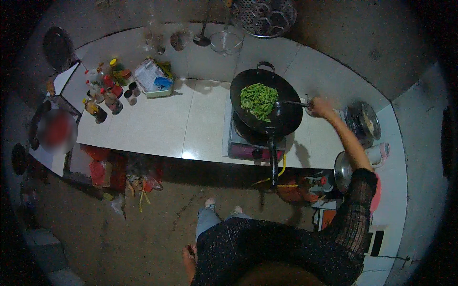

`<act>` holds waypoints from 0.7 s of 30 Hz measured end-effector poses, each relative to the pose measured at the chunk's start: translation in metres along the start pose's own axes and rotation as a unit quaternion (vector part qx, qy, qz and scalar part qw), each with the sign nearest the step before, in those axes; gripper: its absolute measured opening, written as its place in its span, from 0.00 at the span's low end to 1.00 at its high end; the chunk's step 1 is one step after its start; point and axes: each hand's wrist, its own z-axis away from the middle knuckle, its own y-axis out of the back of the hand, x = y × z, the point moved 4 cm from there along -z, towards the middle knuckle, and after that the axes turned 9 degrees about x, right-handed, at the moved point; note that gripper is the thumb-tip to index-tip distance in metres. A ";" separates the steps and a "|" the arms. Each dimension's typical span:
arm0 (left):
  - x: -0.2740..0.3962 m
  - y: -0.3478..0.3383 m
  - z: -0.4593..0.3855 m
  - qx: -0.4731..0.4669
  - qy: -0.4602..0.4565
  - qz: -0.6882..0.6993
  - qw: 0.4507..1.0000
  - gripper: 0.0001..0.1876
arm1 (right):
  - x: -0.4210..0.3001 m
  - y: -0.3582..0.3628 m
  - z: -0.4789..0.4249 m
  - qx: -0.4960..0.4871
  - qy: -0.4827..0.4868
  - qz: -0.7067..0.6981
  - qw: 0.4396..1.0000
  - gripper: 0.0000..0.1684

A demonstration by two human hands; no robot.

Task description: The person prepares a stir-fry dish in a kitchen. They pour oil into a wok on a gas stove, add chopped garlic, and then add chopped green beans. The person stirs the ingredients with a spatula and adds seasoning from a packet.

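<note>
My right hand (320, 107) grips the handle of a metal spatula (291, 102), whose end reaches into the chopped green vegetables (258, 100), which look like green beans. They lie in the left part of a black wok (286, 119). The wok sits on a gas stove (241, 151), its long handle towards me and a small loop handle at the far side. My left hand (191, 251) hangs low beside my body, away from the counter; its fingers look partly curled, and I cannot tell if it holds anything.
Sauce bottles (112, 102) and jars stand on the white tiled counter (154, 125) at left, near a plastic basket (159, 93) of packets. Ladles and a wire strainer (226, 43) hang on the wall. Metal bowls (361, 123) stand at right. A yellow hose (284, 166) runs below the stove.
</note>
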 end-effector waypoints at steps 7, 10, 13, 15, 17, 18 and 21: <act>-0.094 0.103 -0.122 -0.090 0.165 0.127 0.974 0.13 | -0.064 0.048 0.041 0.175 0.146 0.095 0.969 0.21; -0.088 0.114 -0.136 -0.042 0.179 0.104 0.977 0.13 | -0.068 0.066 0.082 0.238 0.205 0.074 0.946 0.28; -0.078 0.093 -0.135 0.073 0.155 0.025 0.985 0.13 | -0.067 0.101 0.117 0.266 0.250 0.094 0.926 0.29; -0.060 0.073 -0.123 0.121 0.157 -0.004 0.980 0.14 | -0.061 0.129 0.139 0.282 0.272 0.116 0.913 0.29; -0.044 0.057 -0.113 0.137 0.166 -0.019 0.976 0.14 | -0.057 0.146 0.154 0.274 0.285 0.139 0.908 0.29; -0.033 0.042 -0.110 0.134 0.176 -0.029 0.975 0.14 | -0.052 0.150 0.164 0.252 0.281 0.157 0.913 0.28; -0.026 0.018 -0.104 0.125 0.166 -0.030 0.978 0.14 | -0.054 0.138 0.156 0.238 0.306 0.146 0.910 0.26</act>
